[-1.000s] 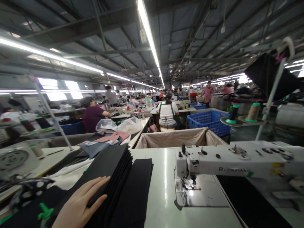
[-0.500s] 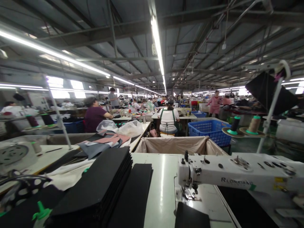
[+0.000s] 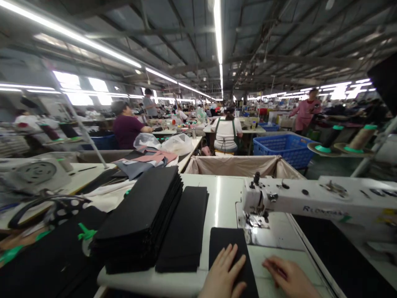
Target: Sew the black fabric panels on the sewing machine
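My left hand (image 3: pixel 225 269) lies with fingers spread on a flat black fabric piece (image 3: pixel 228 240) at the front of the sewing table. That piece sits just left of the presser foot (image 3: pixel 257 223) of a white sewing machine (image 3: pixel 294 196). To the right of the fabric, my right hand (image 3: pixel 287 275) is closed in a pinch over the pale table top. Whatever is between its fingertips is too small to make out. Left of my hands stand a tall stack of black panels (image 3: pixel 142 198) and a lower black pile (image 3: pixel 187 223).
A cloth-lined bin (image 3: pixel 235 165) is behind the table, with a blue crate (image 3: pixel 283 151) beside it. Thread cones (image 3: pixel 331 138) stand at right. A green-capped bottle (image 3: pixel 87 238) is by the stack. Co-workers sit ahead, one in a white top (image 3: pixel 226 132).
The view has tilted down and both my hands have come into sight. The black fabric piece has shifted left, away from the presser foot.
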The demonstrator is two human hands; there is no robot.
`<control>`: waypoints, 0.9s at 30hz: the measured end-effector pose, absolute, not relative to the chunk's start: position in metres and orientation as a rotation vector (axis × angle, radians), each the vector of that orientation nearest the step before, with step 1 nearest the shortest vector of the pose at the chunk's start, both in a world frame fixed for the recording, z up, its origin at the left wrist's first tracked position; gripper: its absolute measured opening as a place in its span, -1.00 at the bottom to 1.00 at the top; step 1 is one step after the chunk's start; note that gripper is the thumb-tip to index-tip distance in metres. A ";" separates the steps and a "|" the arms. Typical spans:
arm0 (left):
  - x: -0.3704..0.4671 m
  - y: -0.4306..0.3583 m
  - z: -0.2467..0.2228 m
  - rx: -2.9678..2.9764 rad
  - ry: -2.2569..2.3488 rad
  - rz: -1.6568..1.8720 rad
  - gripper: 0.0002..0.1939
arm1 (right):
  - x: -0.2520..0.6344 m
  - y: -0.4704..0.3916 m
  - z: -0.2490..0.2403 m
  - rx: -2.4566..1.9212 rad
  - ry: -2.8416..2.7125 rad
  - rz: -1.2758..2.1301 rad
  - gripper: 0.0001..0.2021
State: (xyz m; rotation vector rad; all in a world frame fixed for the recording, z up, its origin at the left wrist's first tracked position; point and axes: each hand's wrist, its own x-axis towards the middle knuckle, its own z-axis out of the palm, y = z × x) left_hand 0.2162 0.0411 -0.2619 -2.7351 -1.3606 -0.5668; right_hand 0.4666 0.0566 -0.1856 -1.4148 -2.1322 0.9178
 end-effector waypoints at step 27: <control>0.244 0.117 -0.204 -3.028 -1.501 -0.427 -0.36 | 0.462 0.125 -0.225 -1.545 -2.405 0.298 -0.50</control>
